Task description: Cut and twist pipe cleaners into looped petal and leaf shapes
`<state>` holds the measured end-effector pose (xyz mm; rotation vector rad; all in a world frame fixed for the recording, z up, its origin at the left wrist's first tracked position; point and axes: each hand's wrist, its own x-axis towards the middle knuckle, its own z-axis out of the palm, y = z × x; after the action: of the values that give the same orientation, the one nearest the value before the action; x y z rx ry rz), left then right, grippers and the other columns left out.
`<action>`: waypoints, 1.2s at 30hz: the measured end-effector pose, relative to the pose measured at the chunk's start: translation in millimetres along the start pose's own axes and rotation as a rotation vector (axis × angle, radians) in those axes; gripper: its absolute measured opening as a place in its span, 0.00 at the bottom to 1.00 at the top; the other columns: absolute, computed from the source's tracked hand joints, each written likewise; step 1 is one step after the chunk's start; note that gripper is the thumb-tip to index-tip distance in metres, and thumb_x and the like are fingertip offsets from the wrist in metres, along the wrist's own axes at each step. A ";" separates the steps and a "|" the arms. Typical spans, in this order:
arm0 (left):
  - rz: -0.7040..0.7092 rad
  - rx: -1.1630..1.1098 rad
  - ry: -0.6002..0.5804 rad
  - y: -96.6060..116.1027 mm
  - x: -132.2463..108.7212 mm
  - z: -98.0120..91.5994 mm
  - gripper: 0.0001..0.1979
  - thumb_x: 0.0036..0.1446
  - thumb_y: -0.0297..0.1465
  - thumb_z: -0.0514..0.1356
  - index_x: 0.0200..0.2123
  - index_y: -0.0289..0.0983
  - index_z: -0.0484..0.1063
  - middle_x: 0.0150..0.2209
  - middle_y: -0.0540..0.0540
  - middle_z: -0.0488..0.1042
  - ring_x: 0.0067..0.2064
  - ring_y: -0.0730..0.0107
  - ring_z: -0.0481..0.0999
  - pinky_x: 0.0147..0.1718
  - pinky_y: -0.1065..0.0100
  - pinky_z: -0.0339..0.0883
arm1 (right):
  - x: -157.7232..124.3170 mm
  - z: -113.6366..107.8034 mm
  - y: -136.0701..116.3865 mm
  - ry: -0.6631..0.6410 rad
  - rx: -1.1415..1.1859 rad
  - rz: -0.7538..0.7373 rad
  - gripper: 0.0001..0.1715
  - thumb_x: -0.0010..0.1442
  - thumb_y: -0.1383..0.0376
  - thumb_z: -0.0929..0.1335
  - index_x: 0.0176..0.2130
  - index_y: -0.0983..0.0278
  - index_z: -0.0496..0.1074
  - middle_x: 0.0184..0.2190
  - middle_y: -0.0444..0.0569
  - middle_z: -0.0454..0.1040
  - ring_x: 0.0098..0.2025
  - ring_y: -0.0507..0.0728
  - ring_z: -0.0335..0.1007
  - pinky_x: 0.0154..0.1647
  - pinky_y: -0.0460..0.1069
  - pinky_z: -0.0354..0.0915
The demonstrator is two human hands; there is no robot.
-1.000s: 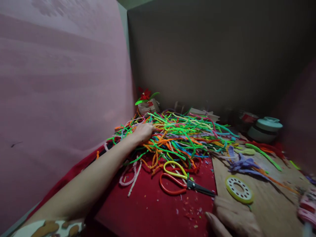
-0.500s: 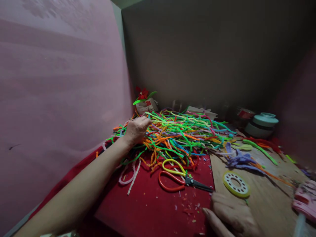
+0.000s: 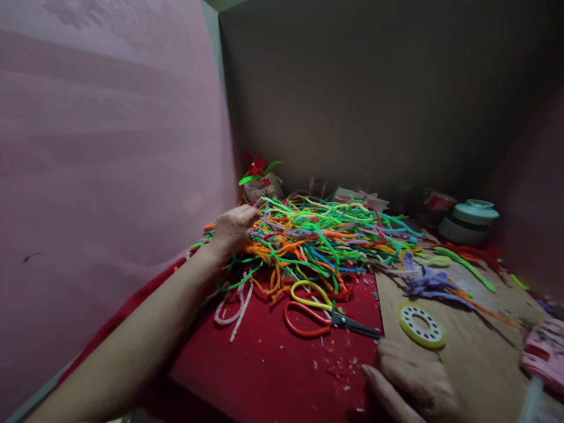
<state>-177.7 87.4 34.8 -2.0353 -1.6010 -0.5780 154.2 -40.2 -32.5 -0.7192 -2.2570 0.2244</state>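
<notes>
My left hand reaches into the left side of a wide heap of pipe cleaners in green, orange, purple and other colours. Its fingers are bent and closed; the fingertips are turned away, so what they pinch is hidden. Near the bottom right, my right hand rests on the table with curled fingers and its thumb apart, nothing visible between them. Just beyond it lie scissors with one yellow and one red handle loop, their blades pointing towards that hand. A yellow-rimmed white spool lies beside the right hand.
A red cloth with small scraps on it covers the table's left part. Purple pieces lie on the bare wood to the right. A turquoise-lidded jar, a pink tool and a red flower stand or lie around the edges.
My left hand has shifted slightly left and towards me along the heap. My right hand stays almost where it was, and the scissors and spool keep their places.
</notes>
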 end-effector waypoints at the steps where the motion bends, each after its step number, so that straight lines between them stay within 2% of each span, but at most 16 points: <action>1: -0.029 0.048 -0.006 -2.5 0.6 -0.7 0.09 0.55 0.31 0.52 0.33 0.38 0.73 0.33 0.46 0.73 0.33 0.69 0.71 0.29 0.71 0.58 | -0.4 0.1 -0.2 0.004 0.001 0.005 0.22 0.59 0.74 0.59 0.16 0.64 0.59 0.12 0.45 0.61 0.16 0.48 0.59 0.19 0.43 0.55; 5: -0.119 0.181 -0.035 -15.8 7.6 -8.2 0.10 0.53 0.31 0.52 0.32 0.38 0.73 0.31 0.44 0.73 0.32 0.64 0.71 0.26 0.68 0.56 | -1.2 0.6 -0.7 -0.002 -0.002 0.015 0.22 0.59 0.73 0.59 0.16 0.64 0.59 0.12 0.45 0.61 0.16 0.48 0.59 0.19 0.43 0.54; 7: -0.191 0.207 0.010 -24.1 12.8 -17.1 0.11 0.54 0.30 0.51 0.33 0.38 0.73 0.33 0.43 0.74 0.34 0.63 0.72 0.26 0.67 0.56 | -1.1 1.2 -0.8 0.003 0.002 0.013 0.22 0.59 0.73 0.59 0.16 0.64 0.58 0.12 0.45 0.61 0.16 0.48 0.58 0.19 0.43 0.54; 9: -0.323 0.260 0.065 -33.8 16.8 -29.1 0.12 0.55 0.29 0.50 0.35 0.39 0.74 0.36 0.44 0.74 0.35 0.62 0.72 0.28 0.67 0.57 | -0.7 1.8 -1.0 0.010 0.000 0.016 0.22 0.59 0.73 0.59 0.16 0.64 0.58 0.12 0.44 0.60 0.16 0.47 0.58 0.19 0.43 0.54; 12: -0.414 0.331 -0.009 -50.3 17.3 -49.2 0.12 0.53 0.28 0.51 0.36 0.38 0.74 0.37 0.43 0.74 0.36 0.61 0.71 0.29 0.66 0.56 | -0.4 2.7 -1.5 0.029 -0.004 0.025 0.22 0.59 0.73 0.59 0.15 0.64 0.57 0.12 0.43 0.59 0.15 0.47 0.57 0.18 0.43 0.54; 17: -0.469 0.369 -0.048 -73.7 4.9 -81.5 0.13 0.52 0.26 0.51 0.37 0.34 0.74 0.36 0.43 0.72 0.39 0.60 0.69 0.30 0.66 0.53 | 0.2 3.7 -2.7 0.045 -0.001 0.000 0.22 0.59 0.73 0.59 0.15 0.64 0.58 0.12 0.43 0.59 0.15 0.47 0.57 0.18 0.43 0.53; 20: -0.533 0.336 0.032 -83.3 -3.0 -99.5 0.14 0.53 0.29 0.51 0.38 0.33 0.74 0.36 0.44 0.70 0.42 0.59 0.69 0.31 0.66 0.52 | -0.2 3.3 -2.5 0.048 -0.001 -0.006 0.22 0.59 0.73 0.59 0.15 0.64 0.58 0.12 0.43 0.59 0.16 0.47 0.57 0.18 0.43 0.53; 24: -0.670 0.271 0.221 -86.6 -7.4 -115.9 0.12 0.47 0.33 0.57 0.35 0.37 0.75 0.33 0.44 0.73 0.39 0.59 0.71 0.30 0.65 0.54 | -1.8 3.0 -1.0 0.070 0.009 -0.008 0.21 0.59 0.73 0.60 0.16 0.65 0.58 0.12 0.43 0.58 0.16 0.46 0.57 0.18 0.43 0.52; 27: -0.688 0.123 0.307 -73.9 -6.9 -116.9 0.14 0.47 0.35 0.57 0.35 0.36 0.76 0.28 0.46 0.74 0.35 0.62 0.72 0.31 0.65 0.56 | -4.3 4.5 1.0 0.078 0.041 0.011 0.21 0.59 0.72 0.60 0.16 0.65 0.57 0.13 0.42 0.58 0.16 0.46 0.56 0.19 0.43 0.52; 29: -0.669 -0.177 0.363 -54.5 -6.1 -111.3 0.13 0.45 0.35 0.59 0.33 0.34 0.76 0.26 0.48 0.74 0.32 0.66 0.71 0.31 0.67 0.58 | -5.5 5.0 2.0 0.083 0.083 0.059 0.21 0.59 0.71 0.61 0.16 0.65 0.57 0.13 0.42 0.58 0.16 0.46 0.56 0.19 0.43 0.52; 30: -0.662 -0.233 0.365 -41.4 -5.8 -106.7 0.11 0.43 0.34 0.60 0.31 0.34 0.76 0.25 0.49 0.74 0.30 0.68 0.71 0.30 0.69 0.58 | -5.3 4.2 2.2 0.084 0.114 0.102 0.21 0.59 0.69 0.61 0.16 0.65 0.56 0.13 0.42 0.58 0.16 0.46 0.55 0.19 0.43 0.52; 31: -0.641 -0.292 0.350 -26.5 -5.7 -101.2 0.09 0.43 0.32 0.61 0.29 0.35 0.76 0.24 0.50 0.74 0.28 0.71 0.70 0.29 0.70 0.59 | -4.0 2.6 2.1 0.074 0.155 0.165 0.22 0.59 0.67 0.61 0.16 0.64 0.56 0.14 0.42 0.58 0.17 0.47 0.55 0.19 0.43 0.52; 33: -0.636 -0.582 0.263 7.5 -6.4 -88.0 0.06 0.41 0.31 0.62 0.26 0.35 0.76 0.22 0.50 0.73 0.25 0.73 0.68 0.27 0.71 0.60 | 2.4 -3.6 0.8 0.035 0.280 0.348 0.22 0.60 0.62 0.61 0.16 0.64 0.58 0.14 0.42 0.59 0.17 0.48 0.56 0.18 0.44 0.53; 36: -0.612 -1.016 0.067 61.0 -10.4 -67.6 0.05 0.40 0.31 0.64 0.23 0.36 0.75 0.19 0.52 0.70 0.20 0.77 0.63 0.21 0.74 0.55 | 20.8 -16.7 -1.6 -0.020 0.587 0.672 0.20 0.57 0.53 0.62 0.22 0.62 0.67 0.17 0.44 0.66 0.18 0.50 0.57 0.16 0.44 0.53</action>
<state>-122.7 26.3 75.3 -2.0133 -2.1347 -1.9825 153.5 -30.8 -7.4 -1.1061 -1.7433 1.1561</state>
